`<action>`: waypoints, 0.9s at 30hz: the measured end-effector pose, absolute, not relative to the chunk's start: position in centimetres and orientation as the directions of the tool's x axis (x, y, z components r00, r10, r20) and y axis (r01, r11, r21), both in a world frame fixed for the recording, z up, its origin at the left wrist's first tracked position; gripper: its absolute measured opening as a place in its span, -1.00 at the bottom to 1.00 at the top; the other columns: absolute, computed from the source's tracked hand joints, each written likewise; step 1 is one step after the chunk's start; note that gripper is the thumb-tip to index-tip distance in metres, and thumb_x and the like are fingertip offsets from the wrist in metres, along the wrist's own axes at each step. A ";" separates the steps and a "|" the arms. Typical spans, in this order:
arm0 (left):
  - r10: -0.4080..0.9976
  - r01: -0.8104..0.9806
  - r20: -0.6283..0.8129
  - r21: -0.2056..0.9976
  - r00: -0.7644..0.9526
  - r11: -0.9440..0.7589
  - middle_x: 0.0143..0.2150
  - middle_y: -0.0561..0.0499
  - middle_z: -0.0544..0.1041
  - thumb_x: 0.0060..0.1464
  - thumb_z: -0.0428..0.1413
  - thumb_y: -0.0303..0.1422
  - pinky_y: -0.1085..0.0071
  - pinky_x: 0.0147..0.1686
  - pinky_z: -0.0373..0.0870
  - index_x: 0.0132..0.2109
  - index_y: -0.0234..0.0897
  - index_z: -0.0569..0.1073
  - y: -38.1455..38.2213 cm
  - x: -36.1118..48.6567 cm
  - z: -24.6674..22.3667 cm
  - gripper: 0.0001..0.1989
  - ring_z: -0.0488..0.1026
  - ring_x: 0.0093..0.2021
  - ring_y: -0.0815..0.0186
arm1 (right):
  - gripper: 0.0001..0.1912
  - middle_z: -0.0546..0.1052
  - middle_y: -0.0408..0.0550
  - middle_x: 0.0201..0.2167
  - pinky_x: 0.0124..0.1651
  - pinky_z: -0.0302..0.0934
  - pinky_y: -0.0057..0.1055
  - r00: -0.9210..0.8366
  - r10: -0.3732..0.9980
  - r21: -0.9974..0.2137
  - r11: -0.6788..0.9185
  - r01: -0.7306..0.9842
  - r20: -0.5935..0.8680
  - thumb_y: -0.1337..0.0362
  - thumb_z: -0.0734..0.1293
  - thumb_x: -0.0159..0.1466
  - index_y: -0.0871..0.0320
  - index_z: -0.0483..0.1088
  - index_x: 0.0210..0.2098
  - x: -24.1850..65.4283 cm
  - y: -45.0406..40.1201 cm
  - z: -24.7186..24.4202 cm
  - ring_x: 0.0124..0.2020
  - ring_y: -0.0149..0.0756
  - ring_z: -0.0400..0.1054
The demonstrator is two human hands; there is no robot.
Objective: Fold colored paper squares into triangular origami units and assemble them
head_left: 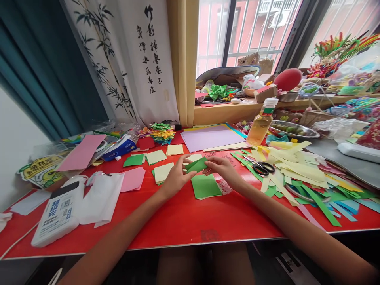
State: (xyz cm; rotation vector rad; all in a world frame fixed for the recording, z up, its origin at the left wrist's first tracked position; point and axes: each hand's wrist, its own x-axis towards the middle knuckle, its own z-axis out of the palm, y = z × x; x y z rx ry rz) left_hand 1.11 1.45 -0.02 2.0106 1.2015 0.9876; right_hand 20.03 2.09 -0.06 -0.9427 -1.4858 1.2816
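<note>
I hold a piece of green paper (pixel 196 164) over the middle of the red worktop (pixel 178 227), the fingers of my left hand (pixel 177 174) and right hand (pixel 222 168) pinching its left and right ends. Just nearer lies a stack of green squares (pixel 207 187). To the left are pale yellow squares (pixel 164 172); to the right, black-handled scissors (pixel 263 168) beside cut paper strips (pixel 303 168). A purple sheet (pixel 210 137) lies farther off.

A glossy red table (pixel 175 221) carries a square green paper stack (pixel 207 186), pink paper sheets (pixel 132 180) left of it, multicoloured paper strips (pixel 303 170) right.
</note>
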 end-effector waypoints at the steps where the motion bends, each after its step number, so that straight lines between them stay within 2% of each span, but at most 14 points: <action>1: 0.916 0.450 0.265 0.807 0.302 -0.382 -0.02 -0.05 0.32 -0.01 0.08 -0.24 0.36 -0.18 0.34 0.09 -0.16 0.15 1.6 1.1 -0.2 -0.49 0.38 -0.20 0.31 | -0.78 0.47 -0.10 -0.46 -0.26 0.31 -0.38 -0.256 0.955 -0.988 0.152 -0.023 0.153 0.18 0.29 0.13 0.23 0.37 -0.34 20.0 2.2 -0.1 -0.44 -0.39 0.40; 4: 0.922 0.379 0.217 0.863 0.320 -0.335 -0.10 -0.04 0.37 0.01 0.05 -0.20 0.37 -0.24 0.35 0.02 -0.20 0.23 1.8 1.1 -0.5 -0.58 0.41 -0.31 0.35 | -0.77 0.48 -0.09 -0.46 -0.24 0.32 -0.36 -0.250 0.955 -0.987 0.156 -0.030 0.158 0.19 0.28 0.14 0.23 0.38 -0.31 20.1 2.2 -0.2 -0.43 -0.37 0.40; 9: 0.909 0.371 0.281 0.844 0.309 -0.387 -0.31 0.02 0.44 0.06 -0.01 -0.22 0.41 -0.31 0.33 -0.02 -0.23 0.29 1.1 1.4 -0.2 -0.66 0.40 -0.35 0.35 | -0.76 0.49 -0.08 -0.34 -0.19 0.32 -0.35 -0.302 0.928 -0.975 0.209 -0.068 0.220 0.18 0.30 0.12 0.18 0.40 -0.26 20.1 2.1 -0.1 -0.36 -0.36 0.41; 16: 0.901 0.331 0.332 0.847 0.280 -0.415 -0.12 0.00 0.42 0.04 0.01 -0.26 0.45 -0.28 0.33 0.00 -0.20 0.28 0.7 1.7 -0.2 -0.65 0.39 -0.28 0.36 | -0.81 0.48 -0.12 -0.43 -0.25 0.31 -0.37 -0.263 0.936 -0.972 0.226 -0.067 0.236 0.19 0.31 0.12 0.18 0.37 -0.33 20.1 2.1 -0.3 -0.42 -0.39 0.40; 20: 0.905 0.320 0.329 0.856 0.271 -0.407 -0.17 0.00 0.45 0.05 0.00 -0.27 0.46 -0.30 0.33 -0.01 -0.23 0.29 0.6 1.8 -0.2 -0.66 0.41 -0.29 0.35 | -0.81 0.46 -0.14 -0.53 -0.31 0.29 -0.39 -0.252 0.936 -0.969 0.246 -0.037 0.247 0.17 0.30 0.12 0.19 0.35 -0.37 20.0 2.0 -0.2 -0.47 -0.39 0.39; 24: 0.910 0.327 0.325 0.857 0.258 -0.398 -0.33 0.05 0.44 0.05 -0.01 -0.27 0.48 -0.35 0.32 -0.04 -0.24 0.31 0.5 1.8 0.0 -0.69 0.42 -0.39 0.38 | -0.81 0.45 -0.14 -0.53 -0.33 0.28 -0.40 -0.247 0.934 -0.966 0.256 -0.038 0.258 0.18 0.29 0.13 0.20 0.34 -0.38 19.9 1.9 -0.1 -0.48 -0.40 0.37; 27: 0.911 0.324 0.321 0.860 0.258 -0.395 -0.36 0.06 0.43 0.05 -0.01 -0.27 0.49 -0.35 0.31 -0.05 -0.24 0.32 0.4 1.9 0.0 -0.69 0.42 -0.41 0.39 | -0.82 0.45 -0.14 -0.52 -0.34 0.29 -0.42 -0.238 0.935 -0.965 0.257 -0.049 0.261 0.19 0.30 0.13 0.20 0.35 -0.38 19.9 1.9 -0.1 -0.48 -0.41 0.37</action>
